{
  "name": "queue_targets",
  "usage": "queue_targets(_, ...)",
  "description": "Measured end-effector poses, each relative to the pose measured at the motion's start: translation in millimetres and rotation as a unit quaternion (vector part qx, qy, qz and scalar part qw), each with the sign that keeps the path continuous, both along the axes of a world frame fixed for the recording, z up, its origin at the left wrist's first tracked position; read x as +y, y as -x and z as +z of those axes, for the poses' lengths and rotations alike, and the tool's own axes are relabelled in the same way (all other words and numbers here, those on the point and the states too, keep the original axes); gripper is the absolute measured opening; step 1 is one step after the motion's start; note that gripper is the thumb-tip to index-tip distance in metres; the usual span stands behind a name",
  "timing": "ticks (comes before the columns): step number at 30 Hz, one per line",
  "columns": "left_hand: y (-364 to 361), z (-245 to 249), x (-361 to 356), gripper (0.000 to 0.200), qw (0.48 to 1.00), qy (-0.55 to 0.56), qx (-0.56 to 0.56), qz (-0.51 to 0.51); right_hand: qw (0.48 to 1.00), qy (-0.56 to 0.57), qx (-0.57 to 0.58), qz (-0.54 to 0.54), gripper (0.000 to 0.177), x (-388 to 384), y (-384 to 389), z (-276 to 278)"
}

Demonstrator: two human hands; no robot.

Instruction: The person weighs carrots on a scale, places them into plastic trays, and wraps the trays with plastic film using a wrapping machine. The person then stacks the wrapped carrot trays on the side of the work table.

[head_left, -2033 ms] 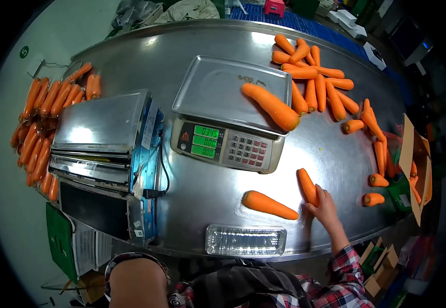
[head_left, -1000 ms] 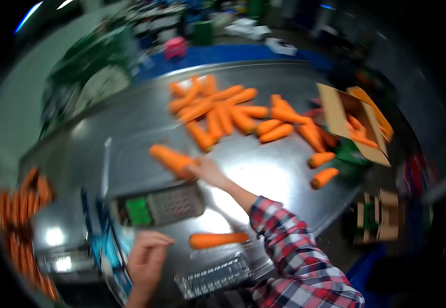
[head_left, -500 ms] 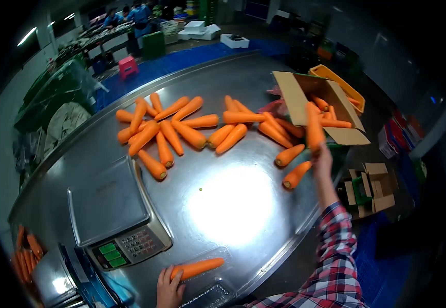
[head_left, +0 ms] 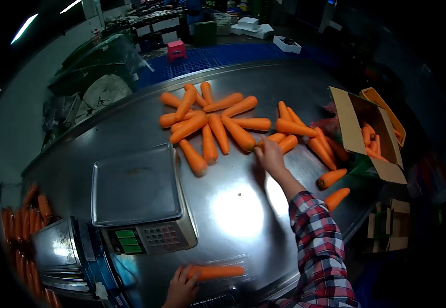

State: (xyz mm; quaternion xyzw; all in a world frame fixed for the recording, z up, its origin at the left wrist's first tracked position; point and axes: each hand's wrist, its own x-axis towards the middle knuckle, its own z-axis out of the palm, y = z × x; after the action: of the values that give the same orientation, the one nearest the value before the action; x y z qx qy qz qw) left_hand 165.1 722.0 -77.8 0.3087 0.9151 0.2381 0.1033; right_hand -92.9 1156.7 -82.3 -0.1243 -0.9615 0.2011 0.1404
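Near the front edge of the table, a carrot (head_left: pixel 218 272) lies in a clear plastic tray (head_left: pixel 247 263). My left hand (head_left: pixel 183 287) holds that carrot's left end, its fingers curled over it. Farther out, my right hand (head_left: pixel 271 155) has its fingers closed around the thick end of another carrot (head_left: pixel 276 137) in the middle of the loose pile. Just right of that hand lies one more carrot (head_left: pixel 288 144). A large group of carrots (head_left: pixel 189 127) spreads to the left across the metal table.
A digital scale (head_left: pixel 138 187) stands on the left of the metal table (head_left: pixel 233 174). At the right is an open cardboard box (head_left: pixel 347 115) with carrots inside, beside a yellow crate (head_left: pixel 387 110). Packed carrots (head_left: pixel 22 226) sit at far left. A pink stool (head_left: pixel 176 50) stands beyond.
My right hand has let go of the carrot it held at the box and moved left to the pile. My left hand stays on its carrot. The camera view has shifted.
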Motion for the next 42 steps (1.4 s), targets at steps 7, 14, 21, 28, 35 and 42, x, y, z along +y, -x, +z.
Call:
queue_targets(7, -3, -10, -4, 0.054, 1.0, -0.025, -0.012, 0.013, 0.987, -0.054, -0.148, -0.01, 0.06, -45, 74, 3)
queue_targets(14, 7, 2, 2, 0.055, 0.999, -0.002, -0.041, 0.02, 0.873, 0.478, 0.026, 0.093, 0.044, -77, 26, 9)
queue_targets(21, 4, -1, -3, 0.063, 0.997, 0.019, -0.076, 0.002, 0.918, 0.071, 0.141, 0.364, 0.051, -219, -39, 87)
queue_targets(28, -3, -4, -11, 0.065, 1.0, 0.023, -0.021, 0.001, 0.929, 0.016, 0.089, 0.359, 0.061, -255, -74, 73)
queue_targets(35, 2, -16, -12, 0.055, 0.997, -0.079, 0.012, 0.017, 0.956, 0.079, 0.077, 0.271, 0.043, -198, -127, 63)
queue_targets(42, 8, -24, -21, 0.046, 0.997, -0.081, -0.02, -0.004, 0.972, 0.095, 0.027, 0.215, 0.034, -182, -176, 66)
